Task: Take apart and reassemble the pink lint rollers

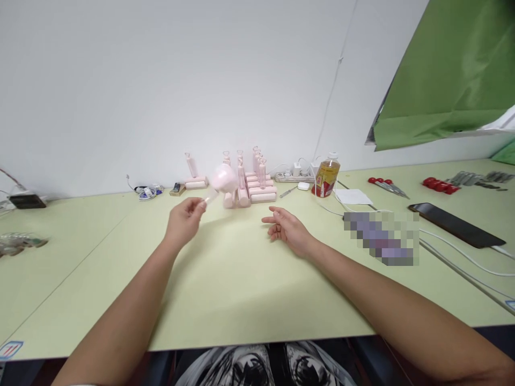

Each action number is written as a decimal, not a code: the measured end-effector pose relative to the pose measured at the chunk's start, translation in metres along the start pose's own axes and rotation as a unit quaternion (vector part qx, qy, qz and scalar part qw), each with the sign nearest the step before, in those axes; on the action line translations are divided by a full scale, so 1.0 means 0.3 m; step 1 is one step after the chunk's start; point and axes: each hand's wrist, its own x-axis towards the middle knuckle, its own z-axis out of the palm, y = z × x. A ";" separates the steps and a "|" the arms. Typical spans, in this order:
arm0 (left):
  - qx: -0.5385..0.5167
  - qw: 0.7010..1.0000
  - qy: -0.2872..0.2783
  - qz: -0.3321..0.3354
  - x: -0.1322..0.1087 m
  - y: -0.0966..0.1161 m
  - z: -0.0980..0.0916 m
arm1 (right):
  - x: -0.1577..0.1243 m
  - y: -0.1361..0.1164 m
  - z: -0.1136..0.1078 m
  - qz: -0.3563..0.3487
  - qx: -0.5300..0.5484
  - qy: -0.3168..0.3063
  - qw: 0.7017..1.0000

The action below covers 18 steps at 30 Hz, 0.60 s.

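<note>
My left hand (pixel 185 217) is raised over the pale green table (pixel 225 284), fingers pinched on the handle of a pink lint roller (pixel 222 179) that is blurred by motion. My right hand (pixel 287 228) rests on the table to the right, palm up, fingers loosely spread and holding nothing. Just behind both hands stands a cluster of pink lint rollers (pixel 251 185), some upright and some lying stacked. One more pink roller (pixel 193 174) stands apart to the left.
A bottle of amber liquid (pixel 326 176) stands right of the rollers, with a power strip (pixel 293 174) and chargers behind. A black phone (pixel 456 224) with white cables lies at right; red-handled tools (pixel 386 185) lie farther back. Green sheet (pixel 446 75) hangs upper right.
</note>
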 end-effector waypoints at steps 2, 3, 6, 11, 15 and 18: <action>-0.088 0.993 0.035 -0.071 0.035 0.008 -0.032 | 0.005 0.014 0.004 0.004 -0.011 -0.003 1.000; -0.120 0.986 0.047 -0.106 0.056 0.012 -0.047 | 0.007 0.023 0.008 0.005 -0.017 -0.007 1.000; -0.110 0.979 0.056 -0.163 0.129 0.030 -0.086 | 0.013 0.045 0.021 -0.002 -0.039 -0.021 0.999; 0.129 0.972 -0.020 -0.195 0.284 0.082 -0.123 | 0.013 0.050 0.030 -0.003 -0.040 -0.017 0.999; 0.287 0.944 -0.076 -0.144 0.430 0.124 -0.113 | 0.012 0.054 0.025 -0.006 -0.031 -0.025 0.999; 0.365 0.916 -0.123 -0.113 0.543 0.145 -0.071 | 0.010 0.060 0.024 -0.010 -0.031 -0.032 0.999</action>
